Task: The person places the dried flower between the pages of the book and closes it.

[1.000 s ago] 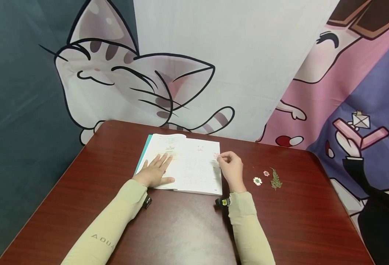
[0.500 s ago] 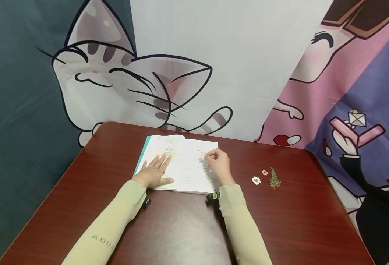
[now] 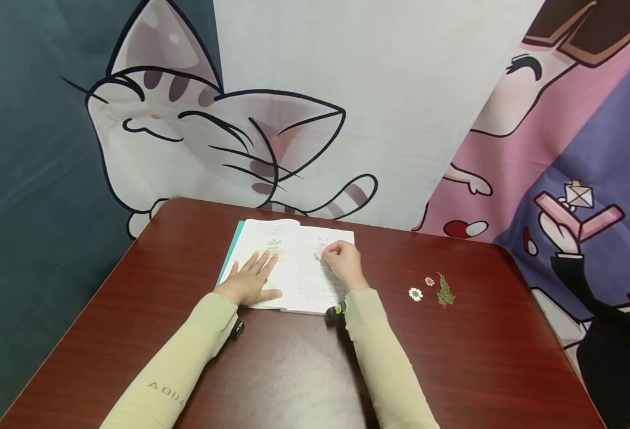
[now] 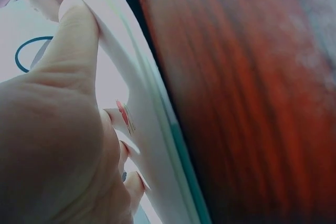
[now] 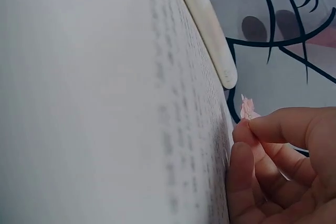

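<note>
A cartoon-cat cloth [image 3: 400, 119] hangs behind a reddish-brown bench [image 3: 293, 369], where a book [image 3: 295, 268] lies spread toward the far side. The left hand [image 3: 247, 283] rests on its left page [image 3: 288, 286], fingers outstretched; the right hand [image 3: 345, 262] pinches a pale pink flower [image 5: 248, 107] between thumb and fingertips over the right page [image 3: 315, 289]. Well right of the book lie a white flower [image 3: 415, 294], a smaller pink flower [image 3: 430, 281] and a green sprig [image 3: 445, 291]

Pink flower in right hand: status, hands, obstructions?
Left hand spread on left page. Right hand pinching pink flower over right page, contact unclear. No obstruction visible.
</note>
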Demonstrator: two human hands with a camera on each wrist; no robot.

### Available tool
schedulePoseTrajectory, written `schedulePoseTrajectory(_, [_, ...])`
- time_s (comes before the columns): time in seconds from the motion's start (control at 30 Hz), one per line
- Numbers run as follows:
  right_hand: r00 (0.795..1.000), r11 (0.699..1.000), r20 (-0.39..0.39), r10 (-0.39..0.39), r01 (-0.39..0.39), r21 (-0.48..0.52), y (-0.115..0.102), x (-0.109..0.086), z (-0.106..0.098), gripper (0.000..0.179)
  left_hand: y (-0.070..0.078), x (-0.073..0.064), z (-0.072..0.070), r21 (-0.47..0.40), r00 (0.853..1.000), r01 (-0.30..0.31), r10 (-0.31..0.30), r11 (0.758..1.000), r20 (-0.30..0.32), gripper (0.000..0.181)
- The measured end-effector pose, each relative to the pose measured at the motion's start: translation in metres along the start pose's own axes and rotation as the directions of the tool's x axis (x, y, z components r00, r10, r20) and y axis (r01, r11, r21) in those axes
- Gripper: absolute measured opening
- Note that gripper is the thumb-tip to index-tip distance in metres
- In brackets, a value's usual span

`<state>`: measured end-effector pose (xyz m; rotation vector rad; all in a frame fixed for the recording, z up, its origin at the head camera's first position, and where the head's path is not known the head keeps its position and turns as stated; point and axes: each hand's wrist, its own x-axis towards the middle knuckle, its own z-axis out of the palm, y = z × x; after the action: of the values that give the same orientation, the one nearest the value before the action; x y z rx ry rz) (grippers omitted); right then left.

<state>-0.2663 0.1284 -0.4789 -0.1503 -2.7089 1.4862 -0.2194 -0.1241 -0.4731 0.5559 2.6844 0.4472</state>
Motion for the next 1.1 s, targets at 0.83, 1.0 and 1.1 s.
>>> schedulePoseTrajectory(0.83, [0.999, 0.99, 0.018, 0.033, -0.031, -0.135, 0.0022, 0.0063, 0.0069, 0.009, 0.0022, -0.0022, -0.003, -0.014, 1.0, 0.0, 0.0, 1.0, 0.003, 0.09])
schedulePoseTrajectory(1.0, [0.999, 0.992, 0.012, 0.047, -0.045, -0.114, 0.0041, 0.0055, 0.0071, 0.01, 0.0017, -0.0015, -0.0026, -0.015, 1.0, 0.001, -0.001, 1.0, 0.004, 0.09])
schedulePoseTrajectory(1.1, [0.999, 0.994, 0.015, 0.043, -0.041, -0.1, 0.0055, 0.0035, 0.0064, 0.011, 0.002, -0.0017, -0.0024, -0.013, 1.0, 0.003, -0.003, 1.0, 0.006, 0.091])
